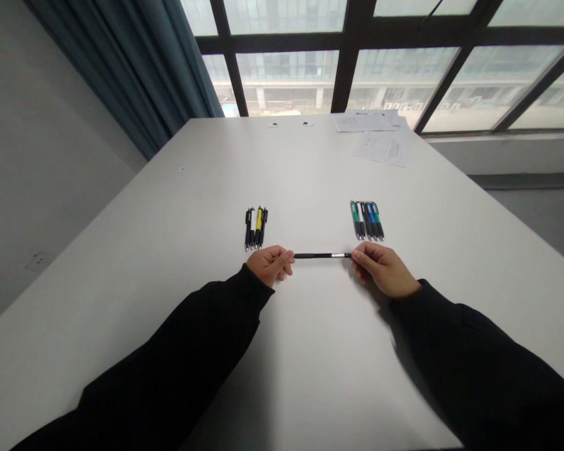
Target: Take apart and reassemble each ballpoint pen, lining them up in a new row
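Observation:
A slim black pen [317, 255] with a pale band near its right end is held level between my two hands. My left hand [273, 263] pinches its left end between thumb and fingers. At the other end, my right hand [380, 266] is closed on the tip, which the fingers cover. Just beyond my left hand lies a row of pens [256, 228], black, white and yellow, side by side. A second row of pens [367, 220], green, white, black and blue, rests beyond my right hand.
All of this is on a large white table [192, 207]. Printed papers [380, 147] lie at its far right corner, and two small round fittings [272, 125] sit along the far edge. Behind stand a window [286, 75] and a blue curtain [169, 69].

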Motion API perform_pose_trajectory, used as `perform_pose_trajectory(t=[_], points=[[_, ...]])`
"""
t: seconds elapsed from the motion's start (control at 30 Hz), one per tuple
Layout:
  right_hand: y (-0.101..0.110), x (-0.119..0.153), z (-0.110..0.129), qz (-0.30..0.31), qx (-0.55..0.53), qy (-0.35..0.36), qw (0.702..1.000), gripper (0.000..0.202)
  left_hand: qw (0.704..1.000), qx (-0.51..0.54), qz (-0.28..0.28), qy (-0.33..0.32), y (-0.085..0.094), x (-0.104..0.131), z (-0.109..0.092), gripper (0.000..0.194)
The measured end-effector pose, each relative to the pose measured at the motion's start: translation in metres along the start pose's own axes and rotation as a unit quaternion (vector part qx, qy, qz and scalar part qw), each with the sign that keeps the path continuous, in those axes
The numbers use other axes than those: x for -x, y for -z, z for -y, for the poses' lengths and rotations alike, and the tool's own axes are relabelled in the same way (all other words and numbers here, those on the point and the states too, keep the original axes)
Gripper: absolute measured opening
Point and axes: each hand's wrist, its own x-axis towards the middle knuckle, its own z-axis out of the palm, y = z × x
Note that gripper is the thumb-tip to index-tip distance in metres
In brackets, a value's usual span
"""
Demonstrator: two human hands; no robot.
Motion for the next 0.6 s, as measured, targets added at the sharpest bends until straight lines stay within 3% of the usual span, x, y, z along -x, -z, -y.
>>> perform_pose_trajectory(t=[0.37, 0.6], points=[[-0.0004, 0.0033, 0.0076, 0.015, 0.074, -0.018, 0.997, 0.042, 0.999, -0.047, -0.012, 0.015, -0.0005, 0.0028, -0.0058, 0.046], [0.0002, 0.0028, 0.009, 0.011, 0.116, 0.01, 0.993, 0.047, 0.998, -0.068, -0.007, -0.004, 0.0004, 0.0013, -0.002, 0.051]])
